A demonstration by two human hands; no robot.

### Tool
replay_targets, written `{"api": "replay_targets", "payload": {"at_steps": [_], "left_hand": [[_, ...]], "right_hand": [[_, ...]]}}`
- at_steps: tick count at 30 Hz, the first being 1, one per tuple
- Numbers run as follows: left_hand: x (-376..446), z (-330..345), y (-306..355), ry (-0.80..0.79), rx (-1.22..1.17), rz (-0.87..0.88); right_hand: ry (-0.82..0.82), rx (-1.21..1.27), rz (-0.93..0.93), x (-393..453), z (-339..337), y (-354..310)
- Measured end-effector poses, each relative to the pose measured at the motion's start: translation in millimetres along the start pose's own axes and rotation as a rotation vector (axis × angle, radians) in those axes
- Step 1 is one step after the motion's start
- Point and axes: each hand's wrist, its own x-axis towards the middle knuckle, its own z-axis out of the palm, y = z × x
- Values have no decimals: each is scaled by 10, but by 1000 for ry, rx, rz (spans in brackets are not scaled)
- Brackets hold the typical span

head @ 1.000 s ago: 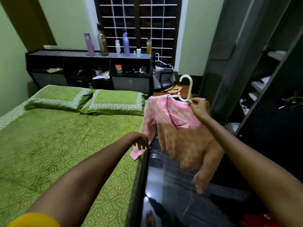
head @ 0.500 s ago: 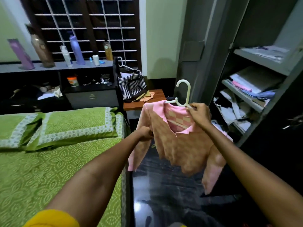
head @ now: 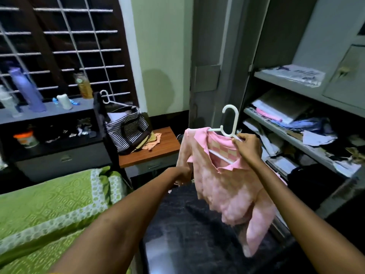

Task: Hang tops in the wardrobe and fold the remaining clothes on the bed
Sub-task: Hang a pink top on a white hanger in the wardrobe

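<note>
Pink cloth fills the middle of the head view: a pink top (head: 223, 186) hangs on a white hanger (head: 229, 123), up in the air over the dark floor (head: 187, 234). The top is just in front of the open wardrobe (head: 296, 123) and not on the bed (head: 49, 204). The hook of the hanger sticks up above the collar.

The right hand (head: 247, 147) holds the hanger just under the hook. Its fingers are curled and pinch the thin white bar, and the collar of the top sits right below them. The left hand (head: 182, 174) is at the left edge of the top, by the sleeve. Its fingers are bent round the cloth there and grip it. One sleeve hangs down low on the right side.

The wardrobe shelves hold messy piles of folded clothes and papers. The bed has a green cover and sits at the bottom left. A brown side table (head: 150, 147) stands between the bed and the wardrobe. A striped bag (head: 126, 131) sits on the table, with a bit of cloth beside it. Behind the bed is a dark shelf (head: 49, 115) with bottles on top, one of them a purple bottle (head: 25, 89). A window with white bars (head: 59, 46) is above the shelf.
</note>
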Motion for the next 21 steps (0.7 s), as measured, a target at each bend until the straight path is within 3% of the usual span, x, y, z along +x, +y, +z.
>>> {"api": "replay_targets", "payload": {"at_steps": [4,12,21], "left_hand": [[214,-405,160,114,151,134],[999,-1033,587,174,508,460],[1824,-1852,1338,216,594,763]], "right_hand": [[96,22,76,364,84,41],[288,-10,187,810,-45,145],[568,-192,349,1137,-421,100]]}}
